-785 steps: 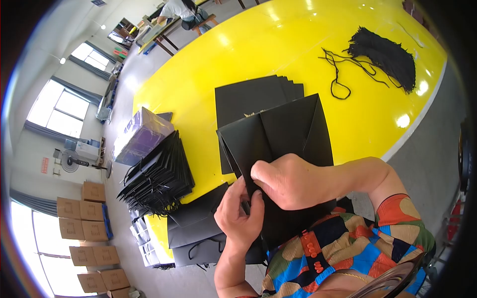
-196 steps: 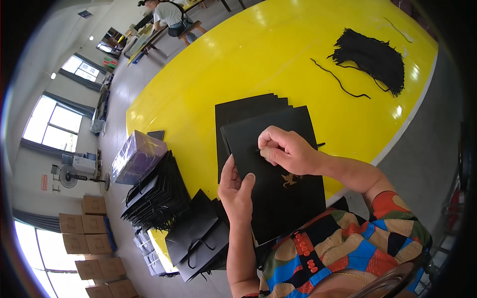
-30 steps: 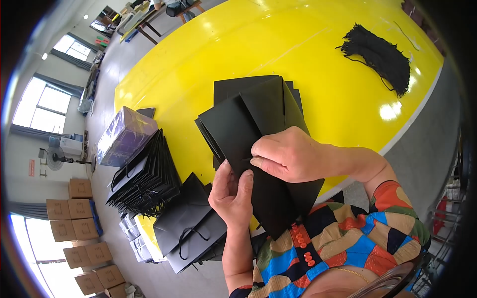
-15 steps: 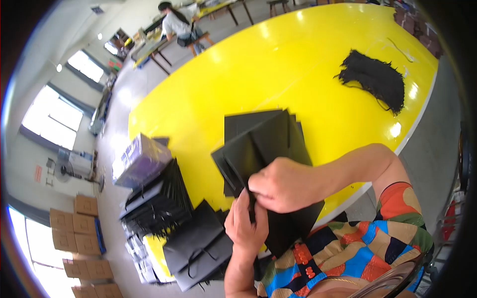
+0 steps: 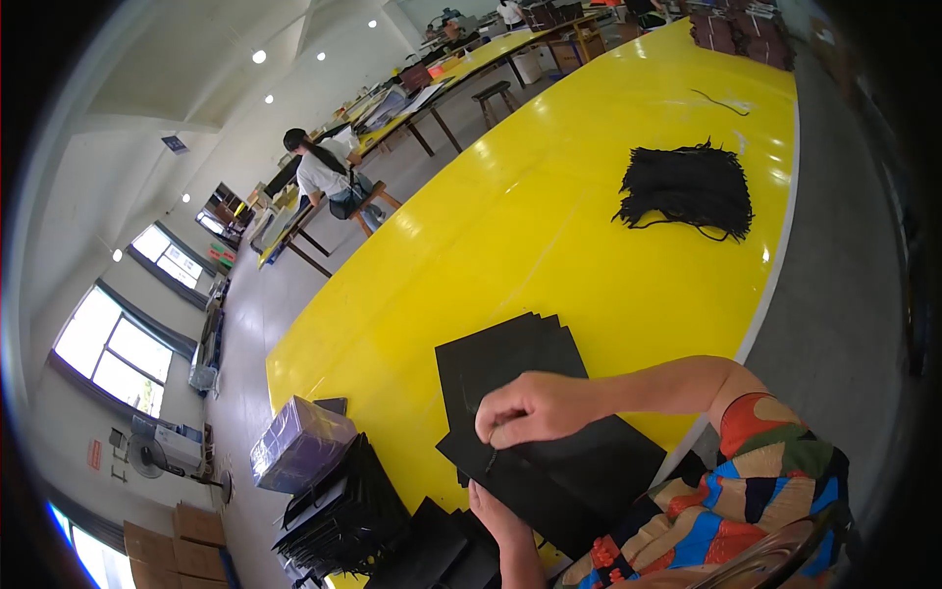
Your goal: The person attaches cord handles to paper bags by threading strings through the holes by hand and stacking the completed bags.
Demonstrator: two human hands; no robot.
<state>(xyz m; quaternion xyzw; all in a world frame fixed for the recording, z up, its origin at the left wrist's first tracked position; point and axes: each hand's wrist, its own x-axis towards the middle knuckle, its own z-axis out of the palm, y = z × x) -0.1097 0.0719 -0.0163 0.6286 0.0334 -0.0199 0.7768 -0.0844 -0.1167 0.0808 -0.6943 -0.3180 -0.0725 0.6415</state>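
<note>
A flat black paper bag (image 5: 559, 481) lies slanted in front of me, over a stack of black bags (image 5: 505, 358) on the yellow table (image 5: 392, 344). My right hand (image 5: 535, 407) is closed in a pinch above the bag. From its fingertips a short black cord (image 5: 491, 459) runs down to the bag. At the bag's lower left edge my left hand (image 5: 498, 512) grips it, thumb on top and the other fingers mostly hidden. A bundle of black cords (image 5: 687, 191) rests farther up the table.
Finished-looking black bags with cords (image 5: 343, 510) are piled at the left, beside a plastic-wrapped purple box (image 5: 304, 444). Dark reddish bundles (image 5: 741, 37) sit at the far end. A person (image 5: 329, 177) sits at another table. Cardboard boxes (image 5: 182, 545) stand by the wall.
My view has tilted up. The bag, open and raised before, now lies flatter. My right hand has lifted away from my left, drawing the cord up.
</note>
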